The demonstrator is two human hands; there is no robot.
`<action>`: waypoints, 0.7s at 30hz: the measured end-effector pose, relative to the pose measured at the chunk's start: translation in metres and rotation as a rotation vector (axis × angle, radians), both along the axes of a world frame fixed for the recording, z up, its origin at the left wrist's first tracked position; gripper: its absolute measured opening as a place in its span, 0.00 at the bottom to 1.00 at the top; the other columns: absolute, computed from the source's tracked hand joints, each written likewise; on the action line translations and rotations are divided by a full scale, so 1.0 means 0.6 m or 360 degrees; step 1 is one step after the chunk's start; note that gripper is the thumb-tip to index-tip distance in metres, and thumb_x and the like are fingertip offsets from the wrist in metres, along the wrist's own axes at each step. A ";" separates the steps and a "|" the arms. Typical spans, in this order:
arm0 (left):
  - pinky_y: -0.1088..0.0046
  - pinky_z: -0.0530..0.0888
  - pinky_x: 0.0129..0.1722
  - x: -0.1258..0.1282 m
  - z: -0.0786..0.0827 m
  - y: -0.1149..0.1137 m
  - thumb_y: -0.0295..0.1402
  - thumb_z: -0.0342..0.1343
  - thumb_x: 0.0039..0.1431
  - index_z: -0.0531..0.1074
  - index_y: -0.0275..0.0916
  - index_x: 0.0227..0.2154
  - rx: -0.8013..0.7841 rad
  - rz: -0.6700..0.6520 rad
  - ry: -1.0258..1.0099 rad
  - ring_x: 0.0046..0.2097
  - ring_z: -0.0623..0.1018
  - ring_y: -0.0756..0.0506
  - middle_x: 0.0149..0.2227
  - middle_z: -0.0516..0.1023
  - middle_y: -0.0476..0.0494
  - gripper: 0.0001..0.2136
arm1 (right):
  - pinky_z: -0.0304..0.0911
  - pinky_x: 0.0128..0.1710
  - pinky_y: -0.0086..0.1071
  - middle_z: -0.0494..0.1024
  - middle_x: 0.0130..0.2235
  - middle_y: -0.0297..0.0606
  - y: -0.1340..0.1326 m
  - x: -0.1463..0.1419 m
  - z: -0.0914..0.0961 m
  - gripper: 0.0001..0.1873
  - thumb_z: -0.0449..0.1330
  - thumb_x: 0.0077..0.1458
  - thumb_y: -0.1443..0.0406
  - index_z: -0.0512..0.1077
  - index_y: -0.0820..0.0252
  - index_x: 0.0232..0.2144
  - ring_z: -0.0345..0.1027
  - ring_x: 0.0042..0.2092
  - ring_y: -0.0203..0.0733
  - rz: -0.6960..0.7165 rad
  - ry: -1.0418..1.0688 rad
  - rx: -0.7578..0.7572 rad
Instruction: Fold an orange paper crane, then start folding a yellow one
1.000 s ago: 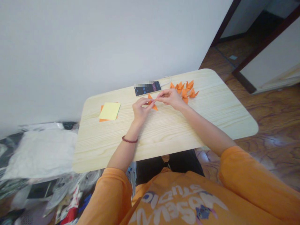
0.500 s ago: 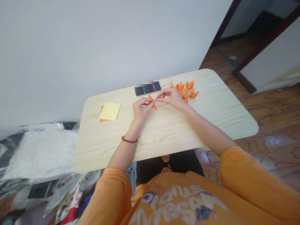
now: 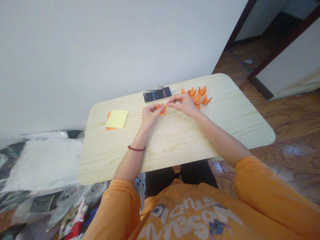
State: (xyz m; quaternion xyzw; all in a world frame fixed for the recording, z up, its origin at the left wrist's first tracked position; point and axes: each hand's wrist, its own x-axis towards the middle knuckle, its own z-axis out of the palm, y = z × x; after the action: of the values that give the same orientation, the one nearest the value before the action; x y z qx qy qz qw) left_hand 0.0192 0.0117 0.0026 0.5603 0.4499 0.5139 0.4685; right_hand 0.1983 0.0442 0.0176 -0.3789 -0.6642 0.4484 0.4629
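Note:
An orange origami crane point(image 3: 162, 109) is between my two hands over the middle of the table. My left hand point(image 3: 150, 115) pinches its body between thumb and fingers, covering part of the paper. At the crane's right side, my right hand point(image 3: 182, 104) has thumb and fingertips closed on a small pointed end. Just beyond my right hand, several finished orange origami cranes point(image 3: 197, 99) sit in a cluster, partly hidden by that hand.
A phone point(image 3: 157, 95) with a lit screen and a white cable lies at the table's back edge by the wall. Yellow square paper point(image 3: 117, 119) rests on orange sheets at the left. The wooden table point(image 3: 175, 143) has rounded corners.
The held crane has turned, and its wings no longer stretch out long but look shorter and bunched. My left hand has shifted slightly; my right hand stays nearly in place.

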 end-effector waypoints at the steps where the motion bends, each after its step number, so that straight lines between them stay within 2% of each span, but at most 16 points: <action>1: 0.75 0.71 0.32 0.000 -0.002 0.001 0.44 0.67 0.45 0.77 0.36 0.25 -0.0028 -0.0010 -0.0032 0.26 0.74 0.52 0.25 0.78 0.48 0.14 | 0.63 0.32 0.32 0.76 0.27 0.37 0.000 0.000 -0.001 0.15 0.69 0.40 0.55 0.76 0.62 0.24 0.65 0.29 0.35 0.0000 0.0005 -0.0007; 15: 0.76 0.71 0.30 0.003 -0.001 0.003 0.45 0.69 0.41 0.76 0.36 0.23 -0.0107 -0.0098 -0.0117 0.26 0.74 0.52 0.24 0.77 0.48 0.16 | 0.63 0.34 0.33 0.77 0.28 0.38 -0.002 0.003 0.004 0.14 0.69 0.40 0.56 0.76 0.62 0.24 0.65 0.29 0.35 0.0082 -0.0069 -0.0014; 21: 0.75 0.72 0.32 0.000 0.003 0.001 0.43 0.68 0.44 0.76 0.37 0.23 -0.0091 -0.0141 -0.0091 0.27 0.75 0.52 0.25 0.78 0.48 0.14 | 0.64 0.35 0.33 0.78 0.29 0.39 -0.001 0.004 0.001 0.15 0.69 0.41 0.55 0.77 0.62 0.25 0.66 0.31 0.35 0.0089 -0.0072 -0.0004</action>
State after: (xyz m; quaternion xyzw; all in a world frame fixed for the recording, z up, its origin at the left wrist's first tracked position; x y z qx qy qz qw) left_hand 0.0191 0.0126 0.0043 0.5512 0.4256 0.4952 0.5194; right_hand 0.2005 0.0433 0.0183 -0.3706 -0.6843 0.4533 0.4345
